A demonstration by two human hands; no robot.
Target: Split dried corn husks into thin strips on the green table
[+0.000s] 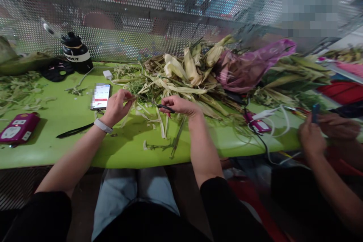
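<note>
My left hand (117, 106) is closed in a pinch on a thin, pale plant piece, its exact kind too small to make out. Scissors (166, 108) with black handles are in my right hand (178, 104), their blades pointing left toward the pinched piece. Under and behind both hands lie green stalk trimmings (138, 85) and pale husk strips (185, 90). A pile of corn husks (191, 70) rises just beyond my right hand. Beside my left hand a lit phone (101, 97) lies on the green tabletop (119, 151).
A pink plastic bag (244, 68) leans on the pile. At left are a black bottle (77, 53), a black mask (58, 70) and a purple power socket (19, 128). Another purple socket (258, 123) trails cables. At right, another person's hand (312, 140) grips a blue object (315, 113).
</note>
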